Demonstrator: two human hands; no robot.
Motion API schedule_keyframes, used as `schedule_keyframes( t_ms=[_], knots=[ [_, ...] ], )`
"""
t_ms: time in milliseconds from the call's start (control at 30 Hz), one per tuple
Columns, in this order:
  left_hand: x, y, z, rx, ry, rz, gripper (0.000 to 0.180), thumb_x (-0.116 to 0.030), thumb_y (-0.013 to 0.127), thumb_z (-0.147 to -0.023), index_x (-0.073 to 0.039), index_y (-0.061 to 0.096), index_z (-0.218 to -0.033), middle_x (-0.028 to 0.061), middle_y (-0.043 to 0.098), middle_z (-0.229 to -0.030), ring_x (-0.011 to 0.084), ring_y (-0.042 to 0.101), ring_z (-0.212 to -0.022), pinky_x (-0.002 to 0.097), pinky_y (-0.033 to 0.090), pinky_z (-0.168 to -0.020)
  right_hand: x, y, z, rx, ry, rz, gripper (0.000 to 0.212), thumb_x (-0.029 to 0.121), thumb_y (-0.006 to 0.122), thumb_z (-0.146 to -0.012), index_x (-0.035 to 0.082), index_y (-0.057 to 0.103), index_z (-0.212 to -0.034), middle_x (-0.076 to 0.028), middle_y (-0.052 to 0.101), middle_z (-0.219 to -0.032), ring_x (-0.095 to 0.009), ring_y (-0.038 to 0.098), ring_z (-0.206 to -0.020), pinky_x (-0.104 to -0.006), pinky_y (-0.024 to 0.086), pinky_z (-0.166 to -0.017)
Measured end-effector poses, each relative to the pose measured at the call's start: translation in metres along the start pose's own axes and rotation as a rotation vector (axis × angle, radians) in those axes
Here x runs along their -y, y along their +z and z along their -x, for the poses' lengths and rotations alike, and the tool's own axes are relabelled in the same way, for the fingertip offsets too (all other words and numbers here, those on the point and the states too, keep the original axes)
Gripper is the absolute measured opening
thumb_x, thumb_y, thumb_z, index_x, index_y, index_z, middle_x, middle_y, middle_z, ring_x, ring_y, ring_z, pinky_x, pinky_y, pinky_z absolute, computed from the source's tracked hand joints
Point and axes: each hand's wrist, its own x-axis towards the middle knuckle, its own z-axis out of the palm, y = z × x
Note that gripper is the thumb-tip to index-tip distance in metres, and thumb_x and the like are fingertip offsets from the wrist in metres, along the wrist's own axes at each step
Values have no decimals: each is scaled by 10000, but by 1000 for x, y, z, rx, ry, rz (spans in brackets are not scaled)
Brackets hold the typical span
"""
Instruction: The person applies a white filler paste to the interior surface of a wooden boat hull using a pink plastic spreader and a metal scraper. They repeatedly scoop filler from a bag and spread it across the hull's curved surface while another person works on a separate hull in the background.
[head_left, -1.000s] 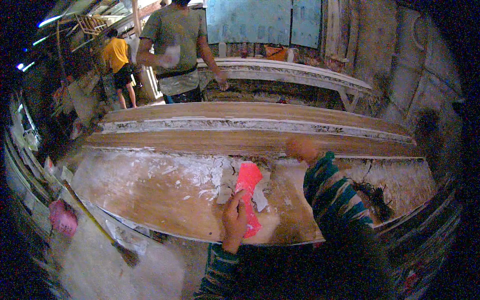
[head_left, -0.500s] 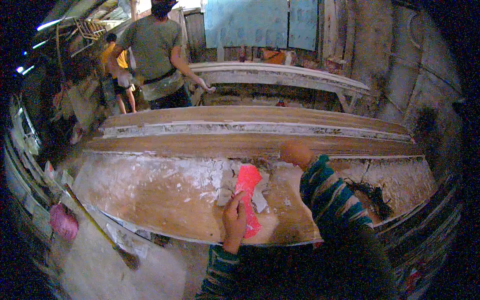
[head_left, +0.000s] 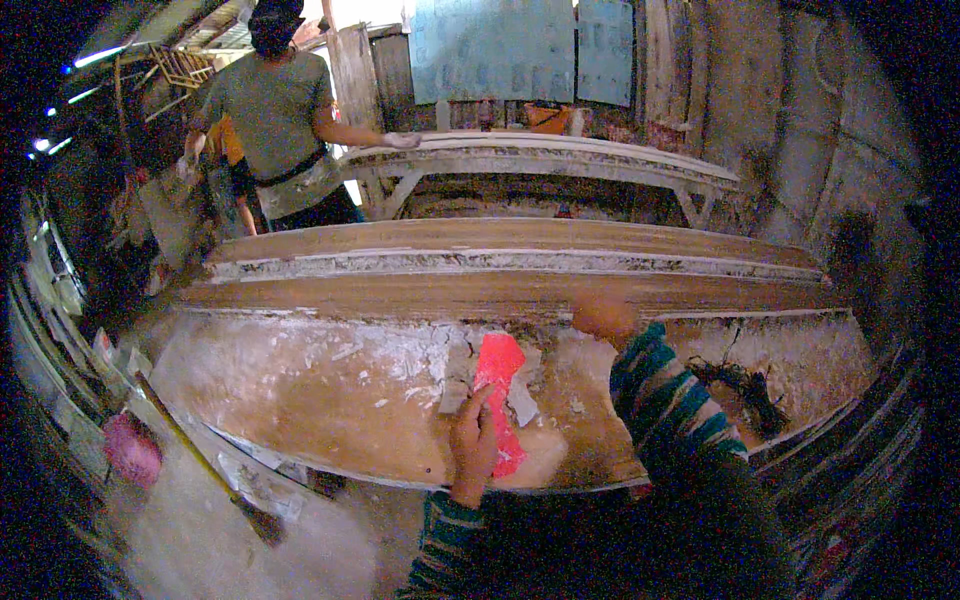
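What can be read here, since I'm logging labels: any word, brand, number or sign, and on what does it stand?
No text can be read.
Blue board: faint marks, too blurred to tell if they are writing.
Red piece at the left hand: no lettering shows.

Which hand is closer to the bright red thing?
Left: the left hand touches the red thing; the right hand is apart from it, farther away to the right.
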Motion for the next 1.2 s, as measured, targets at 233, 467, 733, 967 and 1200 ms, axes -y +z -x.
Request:
schedule_keyframes(
  t_ms=[233,467,733,967,1200],
  knots=[
    [-1,0,-1,4,-21,27,302,-42,477,-884,-28,600,-1159,192,642,-1066,312,605,-1003,364,463,-873,-6,0,0,-3,10,-3,385,301,554,-850,-33,564,-1041,-246,641,-736,-443,620,-659,-510,503,-599],
    [9,5,-1,-32,22,16,306,-27,469,-886,-24,598,-1163,186,633,-1104,309,597,-1039,365,458,-892,4,-3,25,-5,-51,-85,397,310,555,-856,-35,555,-1052,-249,640,-733,-444,619,-658,-509,502,-596],
    [6,5,0,-61,72,93,336,23,473,-859,-24,593,-1170,200,620,-1110,313,587,-1052,365,454,-905,-31,1,90,4,168,-70,410,320,556,-863,-38,545,-1063,-252,638,-729,-445,618,-656,-509,500,-591],
    [5,2,1,-96,69,56,399,30,499,-850,-20,533,-1244,193,577,-1213,293,565,-1097,353,440,-923,30,41,130,-31,205,-362,364,334,552,-902,11,501,-1063,-238,642,-749,-416,617,-645,-486,487,-562],
    [-16,-3,1,-29,-55,178,543,19,530,-845,-30,398,-1370,200,544,-1257,254,553,-1102,330,439,-909,4,24,154,-29,448,-820,203,278,535,-936,95,511,-1021,-129,616,-692,-235,584,-561,-376,459,-521]
  ],
)
